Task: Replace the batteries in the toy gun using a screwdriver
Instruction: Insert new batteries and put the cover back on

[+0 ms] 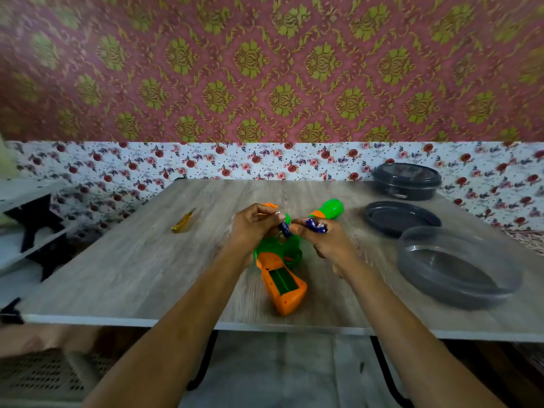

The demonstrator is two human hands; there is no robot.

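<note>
A green and orange toy gun [279,260] lies on the wooden table [147,275], its orange grip pointing toward me with the battery compartment [283,280] open and empty. Both hands hover just above the gun's body. My left hand [253,228] pinches a dark blue battery [284,228]. My right hand [326,241] pinches another dark blue battery [316,225]. The two batteries are close together. A small orange piece [270,205], maybe the compartment cover, shows behind my left hand. The yellow-handled screwdriver [183,222] lies on the table to the left.
At the right stand a dark round lidded container [406,181], a dark lid [401,217] and a clear grey bowl [459,266]. A floral wall rises behind the table. A white shelf [26,231] sits at the left.
</note>
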